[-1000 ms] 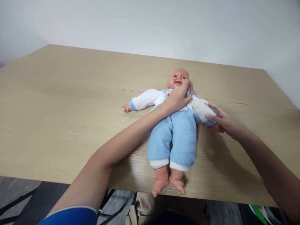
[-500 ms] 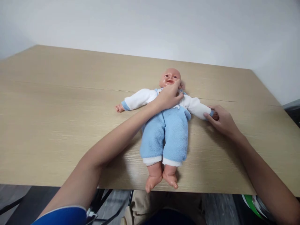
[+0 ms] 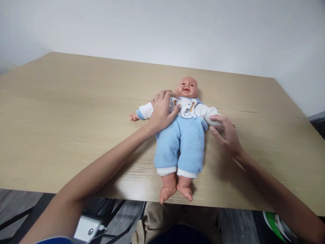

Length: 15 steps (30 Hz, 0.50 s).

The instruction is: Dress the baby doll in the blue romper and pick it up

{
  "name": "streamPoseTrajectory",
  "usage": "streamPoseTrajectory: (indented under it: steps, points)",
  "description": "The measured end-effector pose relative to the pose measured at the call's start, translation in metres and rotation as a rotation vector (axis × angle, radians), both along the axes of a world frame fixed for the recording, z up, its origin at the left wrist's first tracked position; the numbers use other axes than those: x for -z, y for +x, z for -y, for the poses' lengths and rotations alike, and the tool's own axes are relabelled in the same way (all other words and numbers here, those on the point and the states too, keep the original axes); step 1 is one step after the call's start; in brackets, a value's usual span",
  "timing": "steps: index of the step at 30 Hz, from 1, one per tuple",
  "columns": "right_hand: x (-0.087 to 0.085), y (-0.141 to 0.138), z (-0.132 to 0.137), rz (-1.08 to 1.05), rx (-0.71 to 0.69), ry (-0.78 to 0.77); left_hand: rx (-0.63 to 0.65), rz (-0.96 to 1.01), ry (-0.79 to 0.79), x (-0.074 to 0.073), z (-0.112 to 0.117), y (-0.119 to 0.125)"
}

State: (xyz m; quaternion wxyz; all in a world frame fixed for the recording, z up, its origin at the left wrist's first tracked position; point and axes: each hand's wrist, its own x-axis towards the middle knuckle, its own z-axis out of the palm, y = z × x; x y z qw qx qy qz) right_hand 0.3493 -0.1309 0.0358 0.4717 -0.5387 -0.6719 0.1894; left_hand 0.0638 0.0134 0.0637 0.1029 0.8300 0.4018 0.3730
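A baby doll (image 3: 179,142) lies on its back on the wooden table (image 3: 76,135), feet toward me near the front edge. It wears light blue fleece overalls with a white elephant patch (image 3: 185,107) on the chest and a white long-sleeved top. My left hand (image 3: 162,110) rests over the doll's shoulder and upper arm on the left side, fingers apart, thumb beside the patch. Over the sleeve on the right side is my right hand (image 3: 225,132), its fingers loosely curved with thumb and fingers apart; it partly hides the doll's forearm and hand.
A pale wall (image 3: 162,34) rises behind the table. Below the front edge are a white device (image 3: 87,228) with a cable, dark metal legs, and a green-and-white round object (image 3: 275,225) at the lower right.
My left hand has moved left from the doll's chin and chest to its shoulder, uncovering the elephant patch. My right hand has let go of the doll's hand and shifted inward along the sleeve.
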Motion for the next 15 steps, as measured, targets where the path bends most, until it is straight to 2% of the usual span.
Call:
streamPoseTrajectory:
  steps: [4,7,11,15]
  points:
    - [0.006,-0.017,-0.020,-0.215,-0.109,-0.248,0.054,0.150,-0.073,0.025,0.009,-0.035]
    - [0.006,-0.018,-0.039,-0.215,-0.104,-0.254,0.061,0.177,-0.202,0.036,0.014,-0.052]
    - [0.005,-0.016,-0.046,-0.092,-0.092,-0.250,0.077,0.099,-0.314,0.037,0.016,-0.061]
    - [0.012,-0.016,-0.043,-0.298,-0.120,-0.348,0.136,0.143,-0.433,0.035,0.013,-0.062]
